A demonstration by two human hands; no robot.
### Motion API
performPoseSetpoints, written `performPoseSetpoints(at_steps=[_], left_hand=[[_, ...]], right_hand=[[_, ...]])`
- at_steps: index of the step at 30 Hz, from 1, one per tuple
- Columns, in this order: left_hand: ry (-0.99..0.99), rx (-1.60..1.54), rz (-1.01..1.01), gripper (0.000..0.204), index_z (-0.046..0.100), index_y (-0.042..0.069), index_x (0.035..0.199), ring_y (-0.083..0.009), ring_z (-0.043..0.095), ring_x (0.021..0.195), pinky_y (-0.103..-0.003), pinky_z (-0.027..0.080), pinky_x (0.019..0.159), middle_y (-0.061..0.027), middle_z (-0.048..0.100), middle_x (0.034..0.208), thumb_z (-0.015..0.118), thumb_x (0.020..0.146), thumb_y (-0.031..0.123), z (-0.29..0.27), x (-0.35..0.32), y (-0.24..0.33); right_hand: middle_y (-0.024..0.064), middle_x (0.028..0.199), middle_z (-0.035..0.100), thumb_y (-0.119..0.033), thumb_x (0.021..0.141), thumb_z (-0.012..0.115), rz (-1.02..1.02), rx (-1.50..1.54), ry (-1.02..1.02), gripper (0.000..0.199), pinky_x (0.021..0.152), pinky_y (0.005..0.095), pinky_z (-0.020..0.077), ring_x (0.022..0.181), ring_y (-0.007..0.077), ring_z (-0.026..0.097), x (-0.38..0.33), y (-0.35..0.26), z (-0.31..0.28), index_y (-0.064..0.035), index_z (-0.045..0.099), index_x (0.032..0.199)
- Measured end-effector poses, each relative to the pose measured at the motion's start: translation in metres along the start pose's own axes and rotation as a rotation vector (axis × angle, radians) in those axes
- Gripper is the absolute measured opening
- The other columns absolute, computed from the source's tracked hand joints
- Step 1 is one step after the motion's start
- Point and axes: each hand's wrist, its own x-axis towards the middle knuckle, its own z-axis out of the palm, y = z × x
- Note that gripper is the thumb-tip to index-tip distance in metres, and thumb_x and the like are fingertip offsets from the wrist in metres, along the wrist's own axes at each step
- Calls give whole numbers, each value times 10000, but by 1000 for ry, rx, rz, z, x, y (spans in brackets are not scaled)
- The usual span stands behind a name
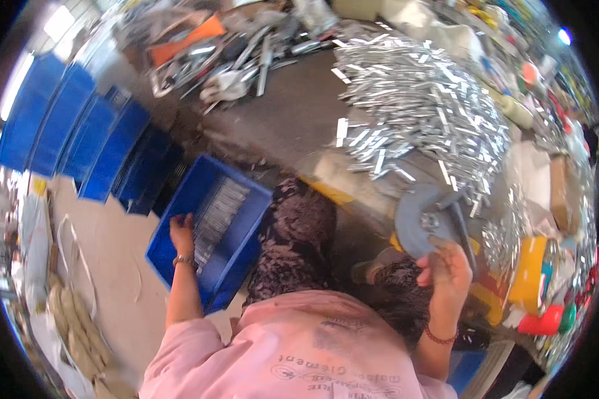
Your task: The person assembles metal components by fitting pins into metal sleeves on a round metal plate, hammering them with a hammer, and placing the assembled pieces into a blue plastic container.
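My left hand [182, 236] is inside the blue plastic bin [158, 253], close to its left wall. Its fingers point away from me, slightly apart, and I see nothing held in them. Beside them, thin silvery metal strips [216, 216] lie stacked in a row along the bin. On the right, my right hand [448, 266] is raised at the near edge of a round grey disc-shaped part [416, 223]. Its thumb and fingers come together in a pinch. Whatever is between them is too small or blurred to name.
A large heap of short shiny metal strips [412, 100] covers the worktable's right side. Mixed metal parts [246, 63] pile up at the back left. Nested blue bins [80, 126] stand at the left. A yellow container [527, 274] and a red item [538, 322] are at the right.
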Motion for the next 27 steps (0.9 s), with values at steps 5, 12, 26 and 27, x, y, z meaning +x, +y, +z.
performPoseSetpoints(at_steps=[5,12,26,27], left_hand=[[-93,-502,274,231,729,34,1191,-105,625,755,-290,536,730,-14,693,901,708,1089,241,-47,-23,265],[-500,-537,894,333,707,90,1296,-122,637,800,-303,543,745,-9,710,976,809,980,120,-52,-147,490],[-728,-658,657,267,697,53,1246,-70,555,765,-244,486,719,13,612,900,721,991,-21,-30,-152,525],[-689,-685,737,234,697,44,1232,-41,535,784,-210,463,717,32,609,934,724,1007,-14,-32,-146,522]], right_hand=[[72,948,780,-52,1096,641,-25,-22,-46,218,624,208,536,699,45,647,-5,-8,-1,4,723,1290],[50,988,780,0,1069,651,-67,43,-27,224,671,241,583,805,96,711,-7,-8,-3,5,728,1279],[154,1037,787,-36,925,719,-318,-682,452,259,779,385,615,885,285,784,16,-30,-142,-65,773,1177],[154,1037,787,-36,925,719,-324,-676,449,259,779,385,615,885,285,784,31,-29,-152,-65,773,1177]])
